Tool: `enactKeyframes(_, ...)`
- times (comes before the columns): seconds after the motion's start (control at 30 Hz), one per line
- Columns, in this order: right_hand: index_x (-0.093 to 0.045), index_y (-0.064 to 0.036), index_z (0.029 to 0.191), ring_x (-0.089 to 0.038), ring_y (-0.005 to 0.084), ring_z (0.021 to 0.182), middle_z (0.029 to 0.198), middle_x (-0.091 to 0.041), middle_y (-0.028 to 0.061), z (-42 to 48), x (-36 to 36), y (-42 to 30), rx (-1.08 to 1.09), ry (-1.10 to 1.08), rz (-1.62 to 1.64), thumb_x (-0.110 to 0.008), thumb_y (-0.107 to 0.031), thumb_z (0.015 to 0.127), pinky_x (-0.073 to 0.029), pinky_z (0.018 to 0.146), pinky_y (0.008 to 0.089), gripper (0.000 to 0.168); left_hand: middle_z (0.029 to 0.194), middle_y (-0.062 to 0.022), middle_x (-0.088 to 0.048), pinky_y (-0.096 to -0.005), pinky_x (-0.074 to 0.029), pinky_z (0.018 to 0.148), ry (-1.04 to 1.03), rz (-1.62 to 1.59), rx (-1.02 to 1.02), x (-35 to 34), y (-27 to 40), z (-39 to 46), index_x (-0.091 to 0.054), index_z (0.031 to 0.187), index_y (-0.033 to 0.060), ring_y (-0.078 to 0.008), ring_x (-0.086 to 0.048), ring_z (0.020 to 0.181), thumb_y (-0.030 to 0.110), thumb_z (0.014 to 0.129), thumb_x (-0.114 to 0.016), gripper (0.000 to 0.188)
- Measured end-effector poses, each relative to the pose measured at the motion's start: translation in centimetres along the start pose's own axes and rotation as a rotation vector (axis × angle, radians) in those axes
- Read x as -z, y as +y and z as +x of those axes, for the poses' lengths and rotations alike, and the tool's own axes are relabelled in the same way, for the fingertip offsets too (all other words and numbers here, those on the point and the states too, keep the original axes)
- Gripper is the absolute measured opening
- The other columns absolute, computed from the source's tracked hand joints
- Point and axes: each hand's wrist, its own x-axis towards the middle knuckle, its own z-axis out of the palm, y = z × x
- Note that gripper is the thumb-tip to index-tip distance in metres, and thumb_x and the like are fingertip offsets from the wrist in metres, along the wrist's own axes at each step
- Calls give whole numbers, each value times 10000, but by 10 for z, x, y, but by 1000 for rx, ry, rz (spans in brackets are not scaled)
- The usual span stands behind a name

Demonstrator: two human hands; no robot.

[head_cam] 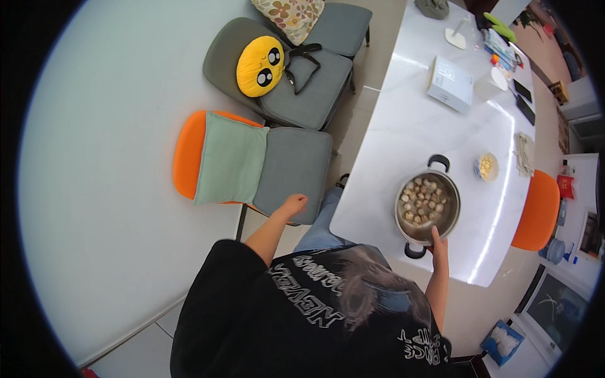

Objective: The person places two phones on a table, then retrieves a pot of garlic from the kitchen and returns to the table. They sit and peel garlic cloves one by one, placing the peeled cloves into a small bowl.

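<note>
A round metal pot (428,208) with two black loop handles stands near the front edge of the white marble-look table. Small round brown-and-white food pieces (423,198) lie in it, seemingly in water; their exact kind is unclear. My right hand (438,242) grips the pot's near rim beside the lower handle, thumb over the inner edge, its other fingers mostly hidden. My left hand (295,204) hangs over the front of a grey chair seat (298,165), fingers curled and nothing visible in them. Beyond the pot sits a small bowl (487,167) of pale yellow pieces.
On the table (378,179) are a white box (451,84), a white cylindrical container (491,84), dark phones (524,109) and a folded cloth (524,153). An orange chair (536,212) stands across. Chairs with a green cushion (231,160) and yellow face pillow (260,66) line the wall.
</note>
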Motion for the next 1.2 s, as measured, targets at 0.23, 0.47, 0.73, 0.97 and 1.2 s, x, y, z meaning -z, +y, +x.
enactKeyframes(0.23, -300, -113, 1371, -398, 266, 1217, 1331, -398, 125, 0, -11, 31, -101, 452, 205, -438, -570, 850, -363, 939, 405, 707, 1157, -130, -541, -426, -403, 875, -193, 661, 156, 51, -31, 76, -554, 1121, 79, -234, -539, 1021, 353, 820, -543, 408)
enactKeyframes(0.47, -273, 27, 1356, -380, 311, 1223, 1361, -324, 236, 0, 63, 61, 284, 1078, -354, -361, -384, 937, -311, 1000, 399, 593, 1396, -226, -272, -541, -139, 1047, 1014, 1126, 309, 256, -12, 50, -251, 1379, 55, -378, -276, 1282, 388, 828, -505, 692)
enactKeyframes(0.73, -314, 17, 1341, -239, 321, 1311, 1395, -278, 219, 1, -26, -36, 669, 1043, -700, -390, -359, 946, -198, 1064, 405, 551, 1164, -183, -529, -509, -278, 954, 921, 850, 398, 325, 24, 39, -456, 1169, 33, -309, -497, 1091, 401, 660, -708, 677)
enactKeyframes(0.97, -326, -69, 1353, -156, 351, 1334, 1446, -132, 208, 9, -45, -17, 668, 911, -790, -381, -401, 942, -179, 1064, 457, 531, 860, -152, -652, -372, -479, 701, 846, 503, -129, 365, 39, 21, -609, 929, 10, -296, -624, 801, 179, 714, -680, 282)
enactKeyframes(1.2, -314, -55, 1352, -117, 353, 1340, 1442, -96, 226, 3, -43, 0, 627, 943, -662, -365, -389, 947, -154, 1065, 457, 527, 907, -156, -642, -352, -474, 751, 688, 245, -116, 354, 60, -16, -591, 991, -4, -254, -624, 834, 156, 700, -689, 347)
